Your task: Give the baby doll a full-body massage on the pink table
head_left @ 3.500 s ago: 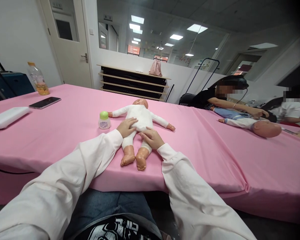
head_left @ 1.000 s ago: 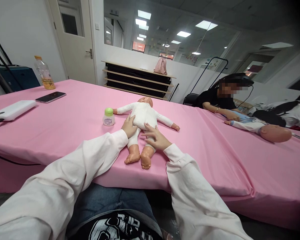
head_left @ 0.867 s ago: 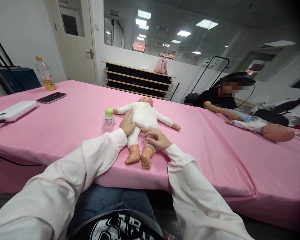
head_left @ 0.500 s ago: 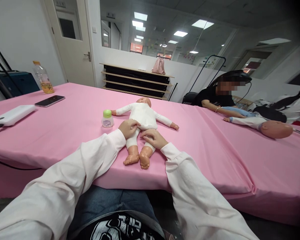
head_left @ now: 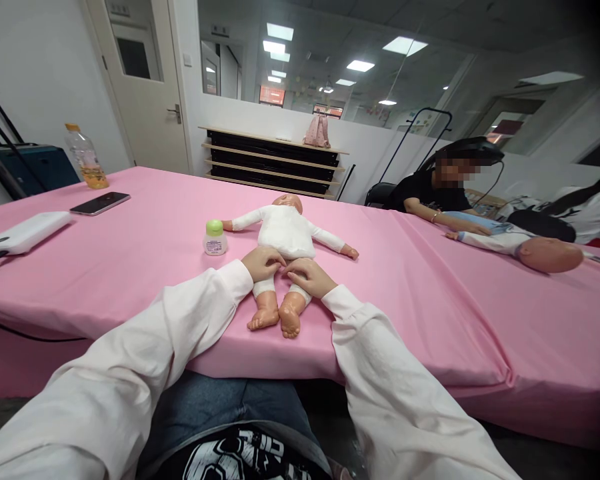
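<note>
A baby doll (head_left: pixel 286 233) with a white cloth-covered body lies on its back, its head away from me and its bare feet towards me. My left hand (head_left: pixel 263 264) rests on the top of the doll's leg on the left, fingers bent and pinched at the white clothing. Over the other thigh, my right hand (head_left: pixel 310 277) has its fingers curled together on the cloth near the crotch. The fingertips of both hands almost meet; what lies under them is partly hidden. A small bottle with a green cap (head_left: pixel 215 239) stands left of the doll.
A pink cloth (head_left: pixel 145 267) covers the table. At the left are a phone (head_left: pixel 101 203), a white device with a cable (head_left: pixel 27 233) and a drink bottle (head_left: pixel 86 157). On the right, a person (head_left: pixel 430 193) in black handles another doll (head_left: pixel 550 255).
My left hand has slid down slightly from the doll's waist hem to the upper leg, closer to my right hand. The right hand has barely moved.
</note>
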### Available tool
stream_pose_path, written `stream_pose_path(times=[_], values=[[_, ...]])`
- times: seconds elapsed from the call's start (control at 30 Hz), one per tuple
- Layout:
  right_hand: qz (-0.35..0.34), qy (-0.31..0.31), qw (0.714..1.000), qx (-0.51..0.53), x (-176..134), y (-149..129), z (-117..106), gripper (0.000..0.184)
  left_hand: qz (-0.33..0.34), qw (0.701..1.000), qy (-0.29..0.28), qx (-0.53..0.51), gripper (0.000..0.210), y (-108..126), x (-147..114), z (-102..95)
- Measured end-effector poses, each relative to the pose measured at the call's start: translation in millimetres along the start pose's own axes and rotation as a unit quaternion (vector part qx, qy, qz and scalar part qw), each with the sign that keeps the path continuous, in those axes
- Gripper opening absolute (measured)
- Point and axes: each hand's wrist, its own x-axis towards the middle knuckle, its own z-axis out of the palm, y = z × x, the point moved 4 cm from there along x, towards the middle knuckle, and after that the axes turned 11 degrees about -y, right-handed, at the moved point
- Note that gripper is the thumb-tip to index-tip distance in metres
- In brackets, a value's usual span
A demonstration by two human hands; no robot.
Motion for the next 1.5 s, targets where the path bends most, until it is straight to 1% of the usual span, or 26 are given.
stream_pose_path(times=[0.2,0.33,0.63,0.87,1.07,1.5], values=[[-0.007,0.005,1.0,0.004,0.4,0.2,0.4,0.027,-0.005,1.0,-0.028,-0.002,0.025,1.7,1.7,0.6],[-0.008,0.001,1.0,0.001,0.7,-0.4,0.3,0.026,-0.01,0.999,-0.035,0.003,0.026,1.8,1.7,0.8],[-0.009,0.001,1.0,0.002,0.4,1.3,0.4,0.023,-0.003,0.999,-0.042,0.008,0.025,2.9,1.9,1.8],[-0.006,-0.003,1.0,-0.006,1.1,1.6,1.3,0.021,0.006,0.999,-0.039,0.0,0.025,-1.0,1.5,2.8],[-0.001,-0.008,1.0,-0.019,1.1,3.7,2.4,0.021,0.018,0.999,-0.035,0.002,0.025,0.5,1.3,2.1],[0.016,-0.008,0.999,-0.032,1.1,-0.8,0.7,0.021,0.007,0.999,-0.037,0.012,0.023,0.3,-0.4,0.6]])
